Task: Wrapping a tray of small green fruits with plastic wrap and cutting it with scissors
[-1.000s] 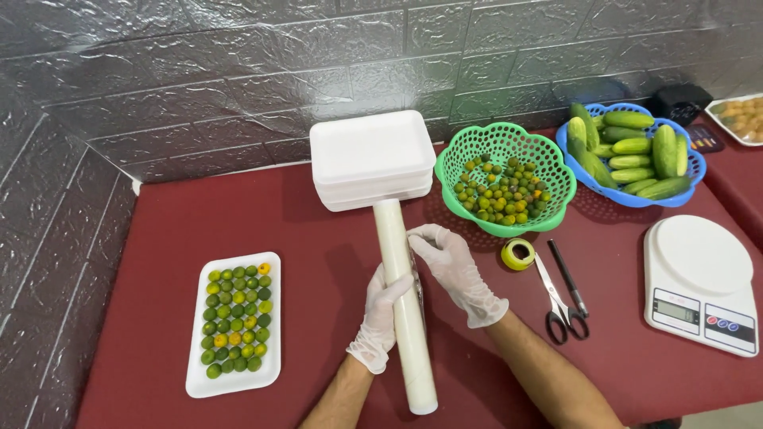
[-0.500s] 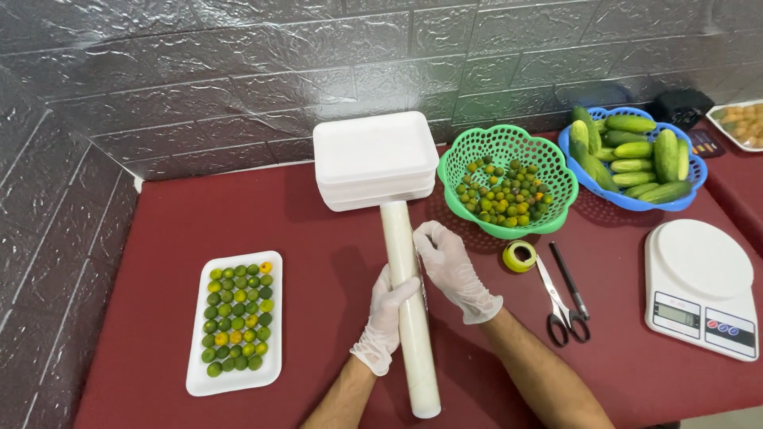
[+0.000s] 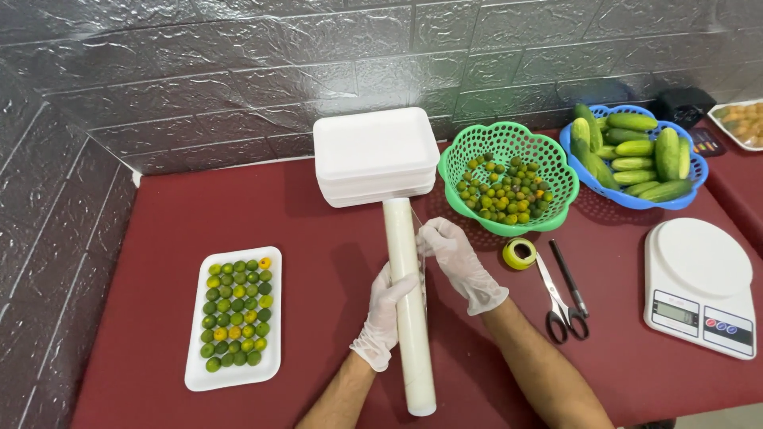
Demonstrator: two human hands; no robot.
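Over on the left sits my filled tray of limes (image 3: 234,316), ready on the red desk (image 3: 159,230), and lying lengthwise in the middle, one end up against the stack of empty foam trays (image 3: 375,155), is the roll of cling film (image 3: 408,306). My left hand (image 3: 385,316) is wrapped around the roll to pin it, while my right hand (image 3: 458,262) has its fingertips pinched on the loose film edge. I'd say peel slow and even across the width so it doesn't bunch or tear; scissors (image 3: 561,294) sit just right.
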